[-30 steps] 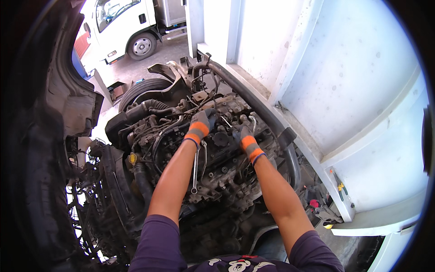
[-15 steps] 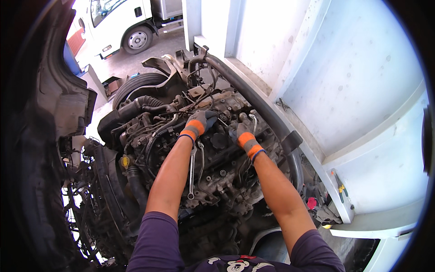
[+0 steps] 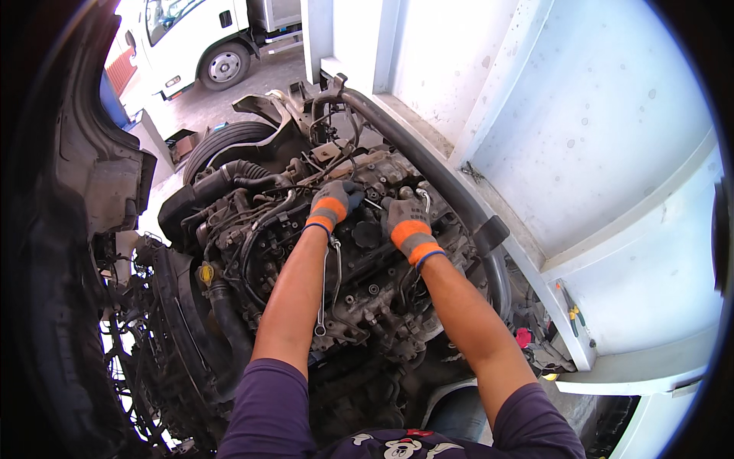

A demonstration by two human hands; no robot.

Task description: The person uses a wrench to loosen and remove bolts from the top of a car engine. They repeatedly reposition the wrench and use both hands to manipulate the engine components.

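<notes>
Both my hands are gloved in grey with orange bands, over a dark, greasy engine (image 3: 359,268). My left hand (image 3: 335,200) is closed over the engine's upper middle, its fingertips partly hidden. A thin bright metal rod (image 3: 372,204) spans the gap between the hands. At its right end my right hand (image 3: 407,220) has curled fingers, the back of the glove facing up. Just below the hands sits a round black cap (image 3: 367,234). A long combination wrench (image 3: 322,298) lies on the engine beside my left forearm, ring end toward me.
A thick black bar (image 3: 428,153) runs along the engine's right side, by a white panelled wall (image 3: 589,138). Pliers (image 3: 573,310) rest at the wall. To the left are a radiator hose (image 3: 229,321) and a dark body panel (image 3: 92,183). A white truck (image 3: 199,46) stands beyond the tyre (image 3: 222,145).
My right hand has turned and moved slightly up and left, so more of the glove's back shows. My left hand stays about where it was. The whole view has shifted a little.
</notes>
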